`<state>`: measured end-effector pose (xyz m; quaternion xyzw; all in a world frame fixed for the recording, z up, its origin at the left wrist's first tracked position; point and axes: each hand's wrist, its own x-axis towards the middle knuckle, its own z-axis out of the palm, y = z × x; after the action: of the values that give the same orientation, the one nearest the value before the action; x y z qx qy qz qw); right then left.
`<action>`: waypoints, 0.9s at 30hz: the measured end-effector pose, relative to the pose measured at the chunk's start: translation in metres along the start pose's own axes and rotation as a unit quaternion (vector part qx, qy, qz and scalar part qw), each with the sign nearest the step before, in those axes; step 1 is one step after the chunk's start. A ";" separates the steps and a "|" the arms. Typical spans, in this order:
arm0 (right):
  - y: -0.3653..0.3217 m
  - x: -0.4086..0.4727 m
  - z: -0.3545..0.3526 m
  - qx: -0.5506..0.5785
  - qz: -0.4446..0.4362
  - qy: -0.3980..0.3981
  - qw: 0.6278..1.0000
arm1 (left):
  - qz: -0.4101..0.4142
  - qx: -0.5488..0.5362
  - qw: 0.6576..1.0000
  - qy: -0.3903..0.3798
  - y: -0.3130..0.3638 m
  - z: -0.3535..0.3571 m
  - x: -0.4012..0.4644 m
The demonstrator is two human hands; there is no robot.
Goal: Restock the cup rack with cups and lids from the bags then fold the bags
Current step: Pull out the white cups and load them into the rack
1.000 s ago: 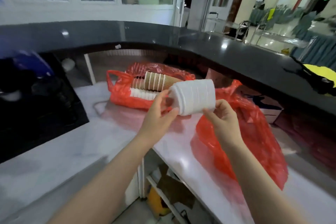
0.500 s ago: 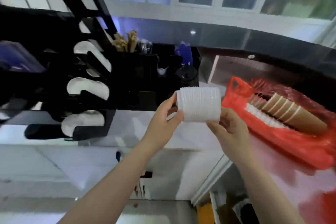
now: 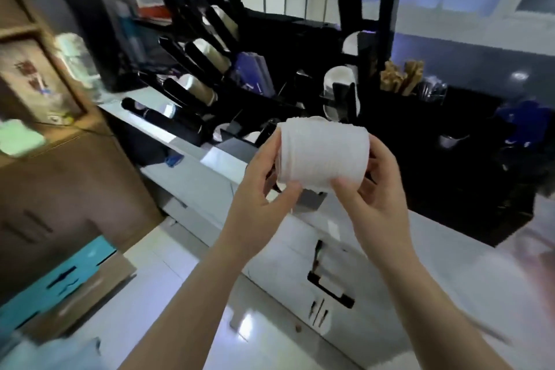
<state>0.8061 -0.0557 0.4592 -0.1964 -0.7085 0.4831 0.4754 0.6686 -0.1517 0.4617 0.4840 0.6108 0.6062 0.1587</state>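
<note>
A white stack of lids (image 3: 322,155) lies on its side between both hands at the centre of the view. My left hand (image 3: 259,189) grips its left end and my right hand (image 3: 372,189) grips its right end from below. Behind it on the counter stands the black cup rack (image 3: 198,75), with slanted slots holding rows of white and brown cups. A second black rack section (image 3: 365,48) to the right holds white lids. The red bags are out of view.
A holder with wooden stirrers (image 3: 401,78) stands at the back right. A wooden cabinet (image 3: 51,159) fills the left side, and a teal box (image 3: 54,282) sits below it. White drawers with a black handle (image 3: 330,288) lie under the counter.
The view has swung left, away from the red bags and onto the cup rack. Both hands have carried the stack of lids along and keep their hold.
</note>
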 end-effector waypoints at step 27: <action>0.113 0.127 0.284 0.029 0.178 0.087 0.980 | -0.044 0.044 0.996 -0.063 -0.158 -0.243 0.153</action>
<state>0.4805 -0.0520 0.3988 -0.3467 -0.6040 0.5612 0.4473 0.3419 -0.1421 0.4325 0.5005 0.6461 0.5395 0.2023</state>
